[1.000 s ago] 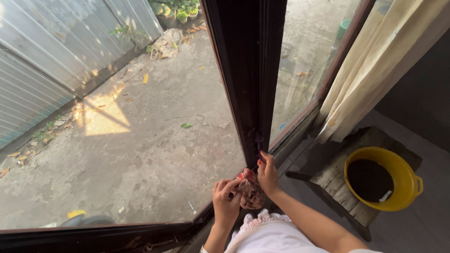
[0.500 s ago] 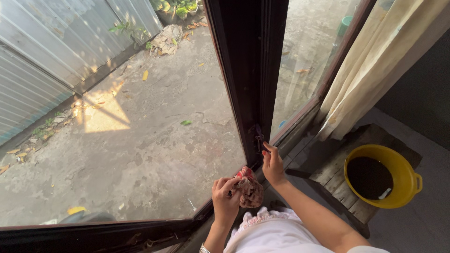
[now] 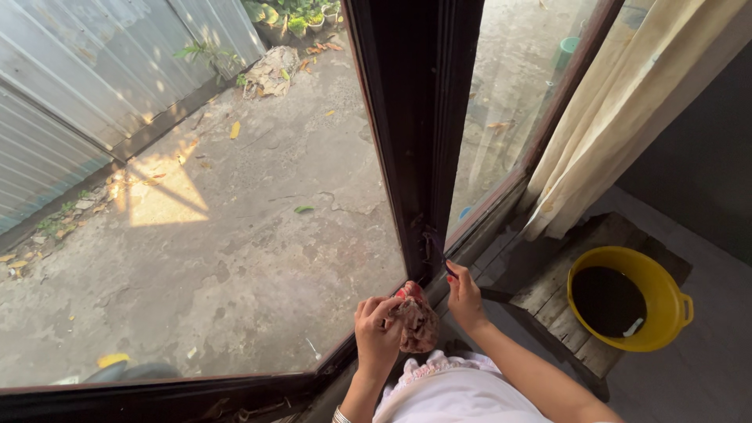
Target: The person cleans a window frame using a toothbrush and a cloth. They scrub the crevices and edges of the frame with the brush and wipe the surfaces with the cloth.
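Wiping at the foot of the window looks like the step in hand. Nearest the body, the left hand [image 3: 377,329] is clenched around a crumpled brownish rag [image 3: 417,323], which bulges out to its right and sits just below the base of the dark frame post [image 3: 419,133]. Just right of the rag, the right hand [image 3: 464,296] holds nothing; its fingers are curled loosely with the fingertips touching the lower frame where the post meets the sill [image 3: 501,235]. Whether they press or only rest there cannot be told.

By my judgement the rag is about to meet the corner joint, so the next move calls for lifting the left hand slightly up and forward, pushing cloth into the grooves while the right hand steadies.

Further right of the right hand, a yellow basin [image 3: 630,296] of dark water stands on a wooden pallet [image 3: 548,290]. Beyond it hangs a cream curtain [image 3: 627,102]. Past the glass lies a concrete yard [image 3: 235,219].
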